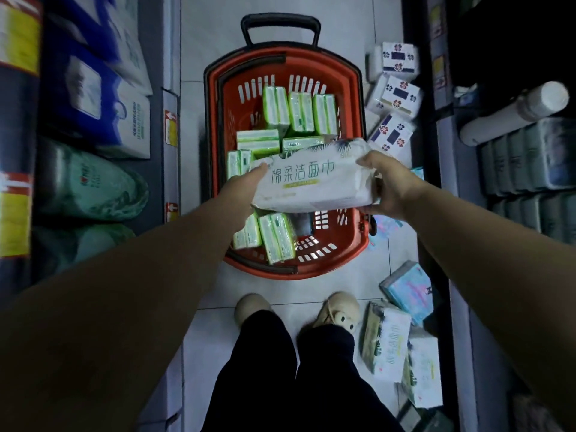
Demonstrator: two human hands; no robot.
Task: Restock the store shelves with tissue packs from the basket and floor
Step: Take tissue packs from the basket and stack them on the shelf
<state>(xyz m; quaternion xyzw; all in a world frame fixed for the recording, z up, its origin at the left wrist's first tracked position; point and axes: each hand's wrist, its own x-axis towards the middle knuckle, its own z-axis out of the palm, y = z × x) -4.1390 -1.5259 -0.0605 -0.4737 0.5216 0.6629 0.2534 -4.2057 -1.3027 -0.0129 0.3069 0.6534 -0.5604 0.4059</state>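
I hold a white tissue pack [311,182] level above the red basket [213,126]. My left hand [246,185] grips its left end and my right hand [389,185] grips its right end. Green-striped packs [299,112] lie in the basket, and flowered packs [394,96] sit on the floor [202,42] just right of it.

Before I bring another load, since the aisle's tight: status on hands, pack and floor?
Left hand and right hand grip the white tissue pack by its ends, over the red basket. Green packs inside. Loose packs on floor, right side.
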